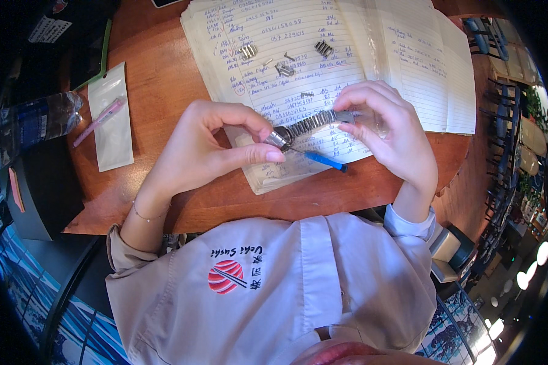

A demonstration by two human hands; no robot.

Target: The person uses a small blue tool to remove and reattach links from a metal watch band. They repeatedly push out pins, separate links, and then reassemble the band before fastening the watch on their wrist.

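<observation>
holding a metal watch (310,124), contents of the clear bottle (35,123) indistinct

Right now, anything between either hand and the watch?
Nothing visible: left hand pinches the watch at its case, right hand holds its metal band. The blue-handled tool shows below the band, blocking neither.

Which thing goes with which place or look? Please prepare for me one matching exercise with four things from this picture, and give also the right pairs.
Things
1. Metal watch
2. Pink pen
3. Plastic bottle
4. Loose metal links

Places or looks
A. Lying across a white packet
B. Scattered on the lined page
C. Held between the left hand and the right hand
D. See-through, at the picture's left side

Right pairs: 1-C, 2-A, 3-D, 4-B
</observation>
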